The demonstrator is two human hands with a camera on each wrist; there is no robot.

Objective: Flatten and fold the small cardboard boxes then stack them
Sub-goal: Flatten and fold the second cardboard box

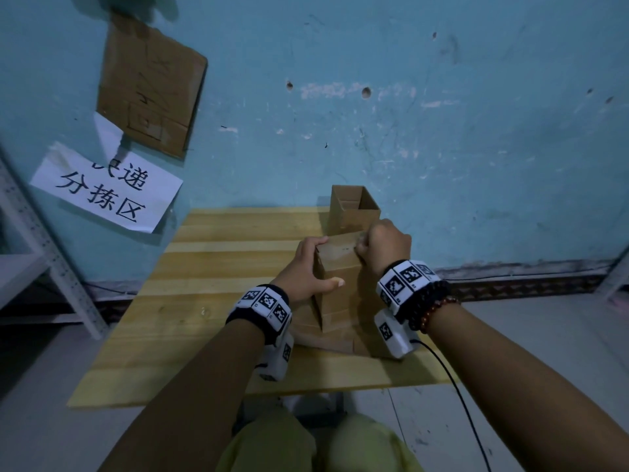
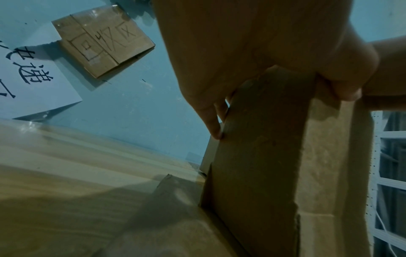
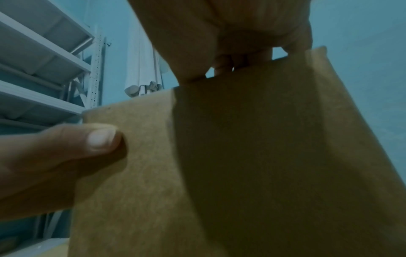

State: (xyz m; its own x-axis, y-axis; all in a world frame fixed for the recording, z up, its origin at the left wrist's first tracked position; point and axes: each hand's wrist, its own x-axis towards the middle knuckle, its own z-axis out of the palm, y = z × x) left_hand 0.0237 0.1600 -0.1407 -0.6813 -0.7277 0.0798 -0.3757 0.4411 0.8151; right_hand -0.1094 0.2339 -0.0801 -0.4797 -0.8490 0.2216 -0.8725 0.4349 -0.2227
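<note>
A small brown cardboard box stands upright over the middle of the wooden table, held by both hands. My left hand grips its left side, thumb across the near face and fingers round the far edge. My right hand pinches the box's top right edge with curled fingers. Flattened cardboard lies on the table under the box. A second open box stands behind, against the wall. In the left wrist view the held box rises from the flat pieces. The right wrist view shows the same box, with the left thumb on it.
The blue wall rises right behind the table. A paper sign and a taped cardboard piece hang on it at the left. A metal shelf rack stands to the left. A cable trails from my right wrist.
</note>
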